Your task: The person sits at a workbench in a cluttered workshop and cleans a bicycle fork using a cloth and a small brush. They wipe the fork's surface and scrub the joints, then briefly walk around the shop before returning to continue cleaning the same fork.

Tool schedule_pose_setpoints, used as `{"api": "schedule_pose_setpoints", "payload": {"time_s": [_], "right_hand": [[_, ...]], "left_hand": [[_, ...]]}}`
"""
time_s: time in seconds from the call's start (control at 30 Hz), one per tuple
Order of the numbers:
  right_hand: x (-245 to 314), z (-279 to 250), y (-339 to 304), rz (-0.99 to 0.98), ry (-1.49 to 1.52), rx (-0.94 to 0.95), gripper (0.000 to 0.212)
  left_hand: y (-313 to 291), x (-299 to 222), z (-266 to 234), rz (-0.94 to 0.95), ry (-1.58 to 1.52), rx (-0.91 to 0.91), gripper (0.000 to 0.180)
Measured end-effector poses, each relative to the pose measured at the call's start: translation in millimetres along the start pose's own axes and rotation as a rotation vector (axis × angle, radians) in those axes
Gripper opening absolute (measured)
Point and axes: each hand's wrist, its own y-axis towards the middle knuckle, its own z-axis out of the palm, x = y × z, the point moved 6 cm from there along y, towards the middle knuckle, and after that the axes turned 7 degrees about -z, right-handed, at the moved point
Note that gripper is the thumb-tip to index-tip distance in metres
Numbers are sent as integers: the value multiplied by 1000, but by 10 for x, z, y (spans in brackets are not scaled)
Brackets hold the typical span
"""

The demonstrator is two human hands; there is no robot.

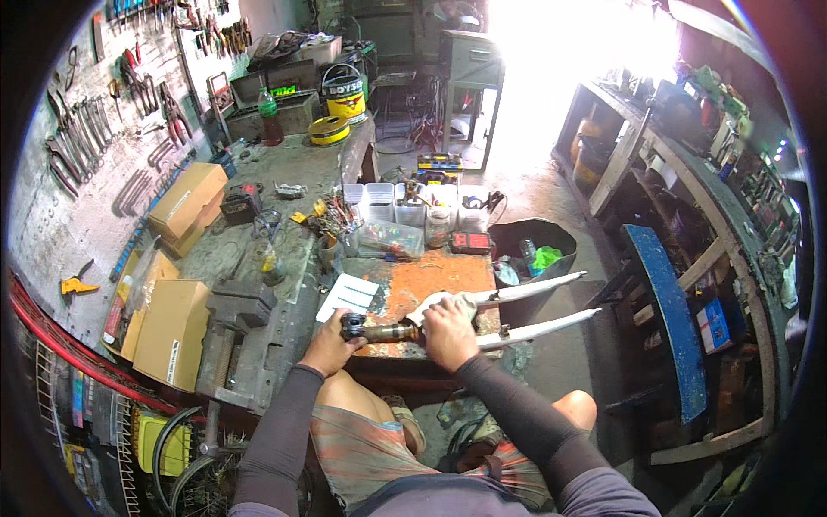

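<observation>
A white bicycle fork (551, 320) lies across the front of an orange, paint-worn small table (431, 280), its two legs pointing right. Its bare, brownish steerer tube (389, 333) runs left toward a black stem-like part (351, 326) at the tube's end. My left hand (330, 346) is closed round that black part, thumb along its underside. At the fork's crown, my right hand (450, 334) is wrapped over the white frame where tube and legs meet; whether a cloth lies under its palm I cannot tell. A white sheet of paper (349, 295) rests just beyond my left hand.
Clear plastic bins (377, 200), a glass jar (438, 226) and a red-black battery (470, 243) stand behind the fork. A heavy bench vise (241, 319) sits left, near cardboard boxes (175, 332). A black bin (560, 237) and a blue board (668, 319) are to the right.
</observation>
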Motion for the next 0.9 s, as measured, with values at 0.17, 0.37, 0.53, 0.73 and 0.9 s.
{"api": "schedule_pose_setpoints", "payload": {"time_s": [0.17,0.37,0.53,0.73,0.9], "right_hand": [[193,42,-320,-81,115,-172,37],[-116,-401,-1150,-200,-85,-21,47],[-253,-635,-1745,277,406,-312,27],[-346,-317,-2336,779,1576,-772,42],[720,-609,-1881,1022,2231,-260,63]], "left_hand": [[-33,-42,-21,-43,67,-17,63],[-17,-33,11,36,15,-17,66],[-54,-122,-43,31,35,-18,75],[-764,-648,-156,304,-29,-347,87],[-1590,-1811,758,728,111,20,74]]}}
